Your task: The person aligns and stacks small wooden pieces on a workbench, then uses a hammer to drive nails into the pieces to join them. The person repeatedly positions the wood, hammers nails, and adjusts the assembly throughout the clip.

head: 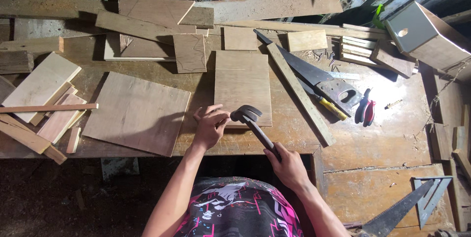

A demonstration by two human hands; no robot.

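Observation:
My right hand (288,164) grips the handle of a dark claw hammer (251,121), whose head rests near the lower edge of an upright rectangular plywood board (243,82) on the workbench. My left hand (211,125) sits just left of the hammer head, fingers pinched together at the board's lower left corner, close to the hammer's face. Whether the fingers hold a nail is too small to tell.
A larger plywood sheet (137,112) lies to the left. A handsaw (319,80), a long wooden strip (300,95), a yellow-handled tool (326,104) and red pliers (365,109) lie to the right. Wood offcuts (39,90) crowd the left edge; a wooden box (429,38) stands far right.

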